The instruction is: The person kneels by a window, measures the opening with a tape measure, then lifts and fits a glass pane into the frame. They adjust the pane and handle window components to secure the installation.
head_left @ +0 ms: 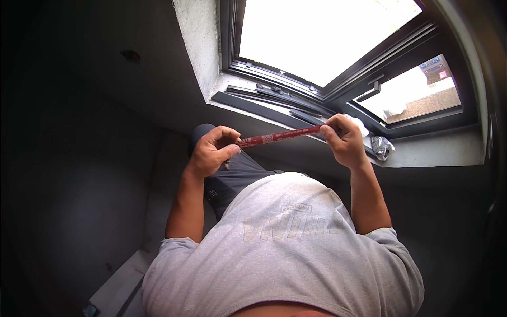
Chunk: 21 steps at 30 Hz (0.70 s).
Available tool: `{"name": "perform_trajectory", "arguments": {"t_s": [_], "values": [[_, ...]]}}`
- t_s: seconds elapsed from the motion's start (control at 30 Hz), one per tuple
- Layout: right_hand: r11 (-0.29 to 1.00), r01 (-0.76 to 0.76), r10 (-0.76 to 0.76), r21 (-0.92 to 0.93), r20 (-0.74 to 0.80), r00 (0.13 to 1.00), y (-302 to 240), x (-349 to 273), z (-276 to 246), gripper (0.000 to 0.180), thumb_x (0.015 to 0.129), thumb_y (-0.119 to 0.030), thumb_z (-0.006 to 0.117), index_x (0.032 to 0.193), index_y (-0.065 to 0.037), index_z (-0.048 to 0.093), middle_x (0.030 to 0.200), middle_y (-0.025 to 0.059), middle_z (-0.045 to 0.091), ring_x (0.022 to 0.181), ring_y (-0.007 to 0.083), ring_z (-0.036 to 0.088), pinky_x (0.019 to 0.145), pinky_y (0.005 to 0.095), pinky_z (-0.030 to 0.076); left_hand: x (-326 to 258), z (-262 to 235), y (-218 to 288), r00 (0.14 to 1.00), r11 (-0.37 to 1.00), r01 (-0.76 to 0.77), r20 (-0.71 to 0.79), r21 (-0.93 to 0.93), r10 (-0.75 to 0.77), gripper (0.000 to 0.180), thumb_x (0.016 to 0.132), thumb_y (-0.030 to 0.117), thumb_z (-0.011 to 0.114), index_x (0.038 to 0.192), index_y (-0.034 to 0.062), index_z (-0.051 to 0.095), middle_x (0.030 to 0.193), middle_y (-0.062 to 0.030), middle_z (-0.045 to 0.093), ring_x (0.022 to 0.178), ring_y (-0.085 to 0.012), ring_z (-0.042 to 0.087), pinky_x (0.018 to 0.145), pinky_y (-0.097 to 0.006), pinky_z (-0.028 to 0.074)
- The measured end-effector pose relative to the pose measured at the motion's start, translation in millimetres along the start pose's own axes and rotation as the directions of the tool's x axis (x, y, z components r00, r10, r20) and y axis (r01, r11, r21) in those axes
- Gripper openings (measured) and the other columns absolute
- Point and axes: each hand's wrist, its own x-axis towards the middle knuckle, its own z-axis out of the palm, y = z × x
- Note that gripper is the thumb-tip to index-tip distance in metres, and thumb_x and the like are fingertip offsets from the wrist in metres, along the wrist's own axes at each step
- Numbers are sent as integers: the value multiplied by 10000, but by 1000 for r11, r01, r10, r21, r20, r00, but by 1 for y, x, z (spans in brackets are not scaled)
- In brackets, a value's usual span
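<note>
A narrow red strip [280,137] with pale printing stretches nearly straight between my two hands, in front of the windowsill. My left hand [214,150] pinches its left end between thumb and fingers. The other end sits in the closed fingers of my right hand [343,138], a little higher, so the strip slants up to the right. Whether it is tape, film or something stiffer I cannot tell.
Ahead is a dark-framed window [322,95] with a handle [369,92] on its right pane. Dark trim strips [264,103] lie along the sill. A crumpled clear plastic bag [382,148] rests at the sill's right. A pale box-like object [119,282] stands at lower left.
</note>
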Motion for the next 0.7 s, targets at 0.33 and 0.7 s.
{"name": "perform_trajectory", "arguments": {"t_s": [0.33,0.7], "values": [[999,-23,26,36,-72,997,9,2,-1,96,860,-77,668,815,-7,619,650,-2,550,594,53,497,547,213,409,-1,-11,-14,985,971,92,-161,221,-57,110,879,-16,539,959,-7,615,826,-35,623,690,-92,603,647,-229,503],[997,47,-56,-64,-151,987,5,0,0,106,860,-74,671,797,-4,621,646,-4,565,585,50,514,533,212,414,6,-12,-12,988,773,25,-134,634,77,161,817,-23,546,943,-12,646,856,-58,650,787,-124,626,729,-272,509]]}}
